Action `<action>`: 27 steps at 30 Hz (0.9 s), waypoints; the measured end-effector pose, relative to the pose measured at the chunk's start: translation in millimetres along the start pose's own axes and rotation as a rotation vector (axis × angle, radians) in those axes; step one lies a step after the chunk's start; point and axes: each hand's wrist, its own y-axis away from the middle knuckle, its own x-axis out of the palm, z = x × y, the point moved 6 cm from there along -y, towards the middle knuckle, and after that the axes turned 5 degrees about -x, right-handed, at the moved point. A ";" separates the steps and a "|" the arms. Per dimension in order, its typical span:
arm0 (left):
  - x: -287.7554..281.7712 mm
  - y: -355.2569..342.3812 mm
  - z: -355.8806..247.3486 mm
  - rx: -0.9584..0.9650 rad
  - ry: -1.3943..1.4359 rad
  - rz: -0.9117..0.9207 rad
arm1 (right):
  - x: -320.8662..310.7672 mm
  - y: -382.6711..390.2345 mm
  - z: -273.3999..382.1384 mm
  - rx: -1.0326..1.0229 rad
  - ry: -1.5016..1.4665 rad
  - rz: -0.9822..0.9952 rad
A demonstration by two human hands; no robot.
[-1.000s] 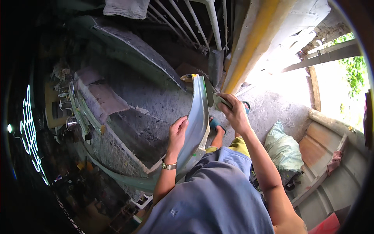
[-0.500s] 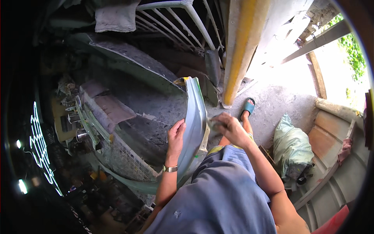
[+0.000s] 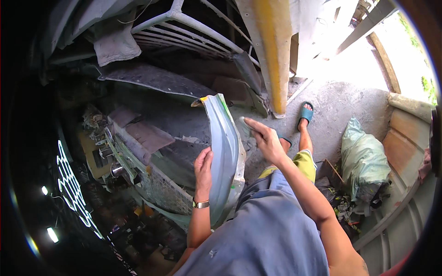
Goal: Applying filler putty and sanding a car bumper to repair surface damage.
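A curved grey-green metal body panel [image 3: 224, 152] stands on edge in front of me, its top tipped with yellow. My left hand [image 3: 203, 169], with a watch on the wrist, presses flat against the panel's left face and steadies it. My right hand [image 3: 263, 139] is at the panel's right edge, fingers closed on a small pale pad or sheet [image 3: 244, 125] held against the metal. Just what the pad is I cannot tell. My foot in a teal sandal [image 3: 305, 113] rests on the concrete floor beyond.
A yellow-striped post [image 3: 271, 55] rises behind the panel. A white metal rack [image 3: 193, 27] with a cloth hangs above. A bulging green sack [image 3: 363, 158] lies at right beside a wooden bench. Cluttered parts and a mesh frame [image 3: 159, 191] fill the left.
My right hand has slid down the panel's right edge from near its top and come nearer to me. My left hand has stayed on the panel's left face. My view has tilted.
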 end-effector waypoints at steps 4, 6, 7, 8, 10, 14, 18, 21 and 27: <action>-3.9 -0.8 3.4 0.018 -0.100 -0.040 | 32.2 2.0 13.2 -0.132 0.025 -0.066; -3.4 1.7 2.7 0.014 -0.097 -0.048 | 33.2 35.1 12.0 -0.056 0.061 0.032; -3.5 2.6 2.4 0.004 -0.087 -0.058 | 25.1 46.9 12.1 -0.063 0.057 0.036; -5.5 3.5 2.2 0.005 -0.089 -0.063 | 23.8 60.9 10.8 -0.057 0.077 0.170; -6.1 4.8 3.8 0.000 -0.072 -0.054 | 13.6 68.9 -5.0 0.030 0.015 0.313; -3.0 2.5 2.8 -0.011 -0.029 -0.054 | -11.5 2.4 -5.8 0.081 -0.043 -0.001; -2.5 -0.2 6.1 -0.021 -0.075 -0.060 | 28.9 -15.0 6.0 -0.212 0.183 0.051; 6.1 0.3 -4.6 -0.027 -0.036 -0.037 | 51.8 37.8 18.4 -0.059 0.350 0.177; -3.6 -0.3 3.5 0.040 -0.045 -0.071 | 54.7 111.0 64.0 -0.107 0.339 0.494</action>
